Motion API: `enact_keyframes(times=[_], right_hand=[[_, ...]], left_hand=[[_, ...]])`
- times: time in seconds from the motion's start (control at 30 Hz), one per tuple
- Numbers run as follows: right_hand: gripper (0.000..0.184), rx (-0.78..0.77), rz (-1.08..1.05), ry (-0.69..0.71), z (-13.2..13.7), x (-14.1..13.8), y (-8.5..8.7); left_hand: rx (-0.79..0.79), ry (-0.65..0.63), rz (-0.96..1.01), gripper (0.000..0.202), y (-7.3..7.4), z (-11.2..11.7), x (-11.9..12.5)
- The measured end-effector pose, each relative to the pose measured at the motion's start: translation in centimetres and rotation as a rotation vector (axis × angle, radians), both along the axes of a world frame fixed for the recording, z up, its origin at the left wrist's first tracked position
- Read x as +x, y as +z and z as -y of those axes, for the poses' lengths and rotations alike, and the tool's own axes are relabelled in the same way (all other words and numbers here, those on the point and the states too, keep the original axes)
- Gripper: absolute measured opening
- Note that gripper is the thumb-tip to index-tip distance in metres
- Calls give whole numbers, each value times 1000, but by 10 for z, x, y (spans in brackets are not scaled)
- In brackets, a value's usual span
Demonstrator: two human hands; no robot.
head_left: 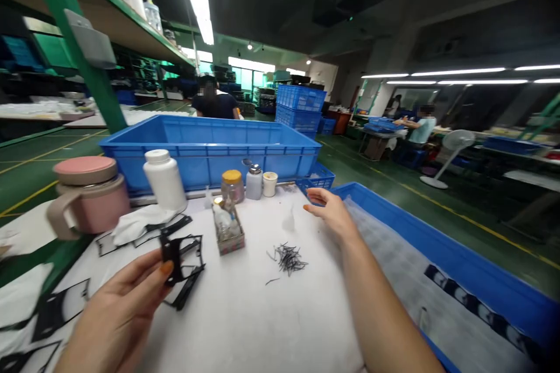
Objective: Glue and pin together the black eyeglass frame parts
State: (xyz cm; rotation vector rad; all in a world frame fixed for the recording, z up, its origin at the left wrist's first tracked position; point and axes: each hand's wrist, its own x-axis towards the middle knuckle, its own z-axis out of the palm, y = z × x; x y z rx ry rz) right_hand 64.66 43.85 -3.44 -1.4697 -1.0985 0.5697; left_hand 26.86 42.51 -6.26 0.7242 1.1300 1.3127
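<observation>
My left hand [131, 297] pinches a thin black plastic frame [174, 259] above the white table, thumb on its near side. Other black frames [61, 309] lie to the left, some on white cloth or paper. My right hand [333, 214] hovers at the table's far right with fingers apart and nothing seen between them. Just left of it stands a small translucent, blurred object [289, 220]. A loose pile of short black strips [289, 259] lies mid-table, between my hands. Beyond it is a small box [230, 239] filled with small items.
A large blue bin [236, 160] borders the table's back. Before it stand a white bottle [164, 180], a pink mug [94, 198], a jar [232, 187], a pump bottle [254, 183] and a white cup [269, 185]. Another blue bin [437, 245] with black parts is at right.
</observation>
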Motion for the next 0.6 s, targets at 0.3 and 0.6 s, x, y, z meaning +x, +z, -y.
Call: enact_keyframes(times=[0.3, 0.6], right_hand=[[54, -229, 233, 96, -18, -14, -33], [53, -109, 173, 175, -21, -36, -42]], left_hand=[[2, -197, 149, 58, 22, 11, 13], [40, -291, 184, 37, 13, 12, 17]])
